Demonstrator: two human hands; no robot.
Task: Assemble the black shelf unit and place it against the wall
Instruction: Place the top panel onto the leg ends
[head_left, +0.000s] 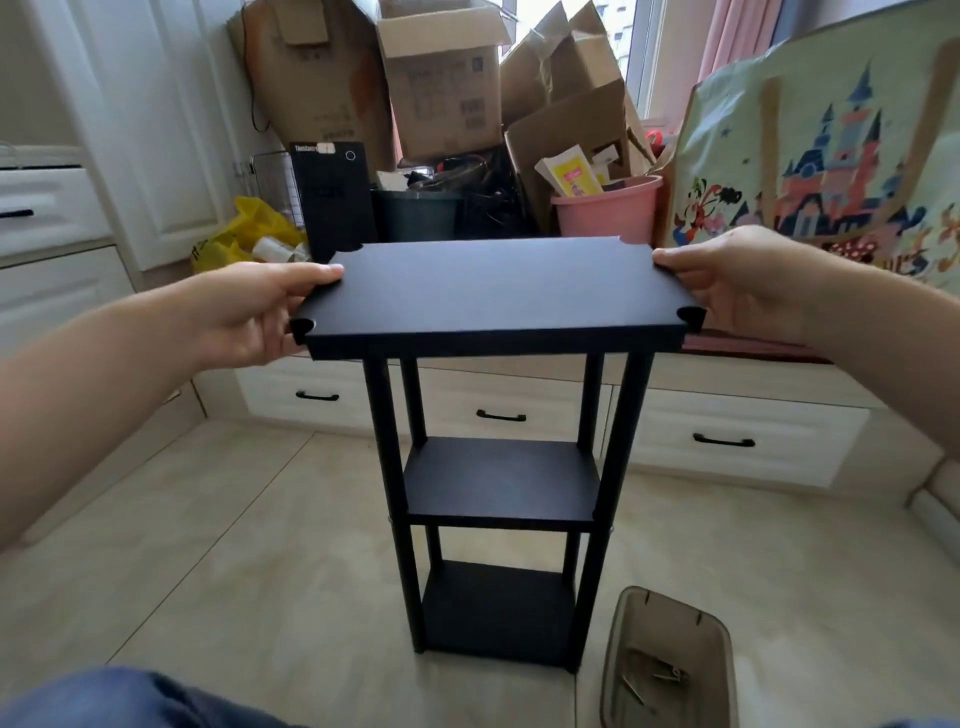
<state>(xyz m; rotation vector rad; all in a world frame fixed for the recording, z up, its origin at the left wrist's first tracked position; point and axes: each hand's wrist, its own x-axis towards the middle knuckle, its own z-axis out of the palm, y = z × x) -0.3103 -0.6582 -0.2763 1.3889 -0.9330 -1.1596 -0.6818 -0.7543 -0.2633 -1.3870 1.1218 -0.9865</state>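
While the shelf (498, 467) stands on the floor at frame centre, the left hand (249, 312) and right hand (743, 291) grip the top board (493, 291) by its short ends, thumbs on top, probably to seat it evenly on the posts.

left hand (254, 314) and right hand (740, 283) grip top board (493, 291) ends | shelf unit (498, 483) upright on floor (249, 545)

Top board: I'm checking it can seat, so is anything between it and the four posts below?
Nothing visible. The left hand and right hand grip the top board by its short ends, outside the posts; the post tops themselves are hidden under it.
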